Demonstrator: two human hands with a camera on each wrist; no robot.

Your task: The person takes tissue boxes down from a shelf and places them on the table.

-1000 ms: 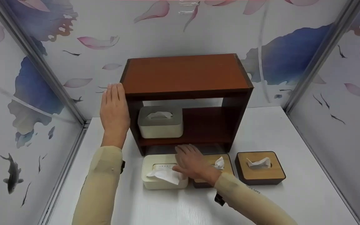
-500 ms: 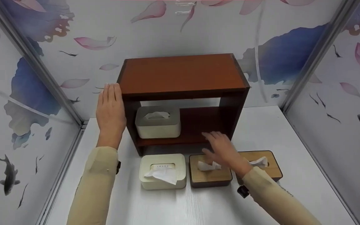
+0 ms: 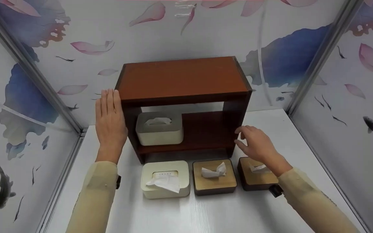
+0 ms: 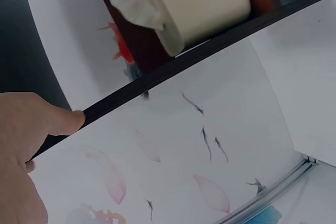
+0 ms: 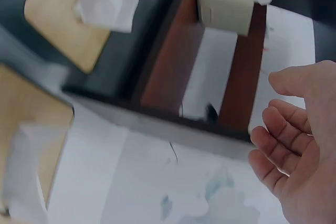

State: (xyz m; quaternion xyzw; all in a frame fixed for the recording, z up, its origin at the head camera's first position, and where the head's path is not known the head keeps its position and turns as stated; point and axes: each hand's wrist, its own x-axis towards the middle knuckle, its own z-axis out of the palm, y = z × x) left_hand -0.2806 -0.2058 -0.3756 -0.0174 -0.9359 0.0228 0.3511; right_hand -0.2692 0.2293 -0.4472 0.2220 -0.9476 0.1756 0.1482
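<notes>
A reddish-brown wooden shelf stands on the white table, with a grey-lidded cream tissue box on its left inside. My left hand lies with straight fingers along the shelf's left side panel. The left wrist view shows its thumb at the panel's dark front edge. Beside the right panel is my right hand, its fingers loosely bent and holding nothing. In the right wrist view, that hand overlaps the panel's end. Below its forearm, a wood-topped tissue box is partly covered.
In front of the shelf sit a cream tissue box with a tissue sticking out and another wood-topped tissue box. Walls printed with petals and fish enclose the table at the back and both sides.
My right hand has moved rightward from above the front boxes to the shelf's right side. The left hand stays on the left panel. The view has shifted slightly.
</notes>
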